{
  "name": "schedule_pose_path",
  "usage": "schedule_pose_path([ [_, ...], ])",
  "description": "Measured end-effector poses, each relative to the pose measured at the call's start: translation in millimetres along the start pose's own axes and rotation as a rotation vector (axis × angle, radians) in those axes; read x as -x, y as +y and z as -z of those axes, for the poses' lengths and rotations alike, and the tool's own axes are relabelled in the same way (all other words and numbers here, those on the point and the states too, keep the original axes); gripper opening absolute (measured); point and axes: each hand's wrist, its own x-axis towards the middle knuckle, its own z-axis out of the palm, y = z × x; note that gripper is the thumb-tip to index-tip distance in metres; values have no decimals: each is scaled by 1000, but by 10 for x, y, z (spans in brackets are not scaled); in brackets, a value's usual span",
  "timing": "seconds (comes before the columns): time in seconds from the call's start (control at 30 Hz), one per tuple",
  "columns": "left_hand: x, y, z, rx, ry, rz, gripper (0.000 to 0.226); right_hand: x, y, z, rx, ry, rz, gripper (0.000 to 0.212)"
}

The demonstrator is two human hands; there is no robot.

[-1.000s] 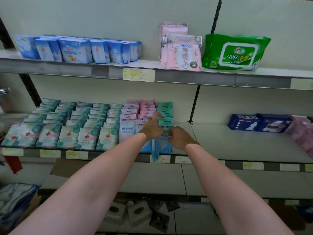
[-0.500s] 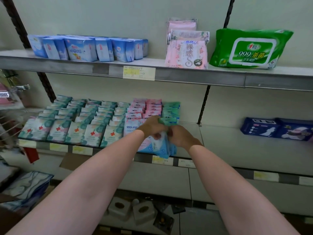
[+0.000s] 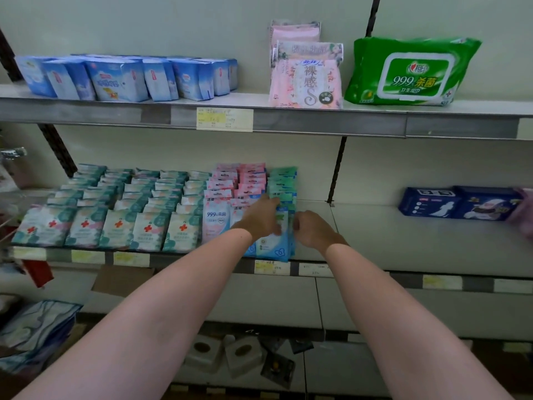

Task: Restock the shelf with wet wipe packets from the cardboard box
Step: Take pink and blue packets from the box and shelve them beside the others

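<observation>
Two hands: both reached to the shelf front.
Left hand: fingers curled, gripping the blue wet wipe packets from their left.
Right hand: curled against the packets' right edge; grip unclear.

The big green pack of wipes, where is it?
In the head view, the big green pack lies on the top shelf at the right, just right of the pink packets, well above both hands.
</observation>
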Motion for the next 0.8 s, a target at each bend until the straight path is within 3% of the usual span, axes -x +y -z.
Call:
schedule_pose_path([
  [0.1,14,-25,-88,-53,-45,-17,85,23,59,-10,24,5,-38,24],
  [0.23,22,12,-152,-117,15,-9,83,37,70,-26,29,8,-45,28],
  [0.4,22,33,-254,-145,121,-8,75,5,74,-53,71,0,-31,11],
  [0.6,-68,10,-216,-113,-43,6,94,-5,95,-53,64,-1,-36,9],
  [0.8,-60,-30,-184,-46,22,-21,85,19,43,-13,77,-8,-46,11],
])
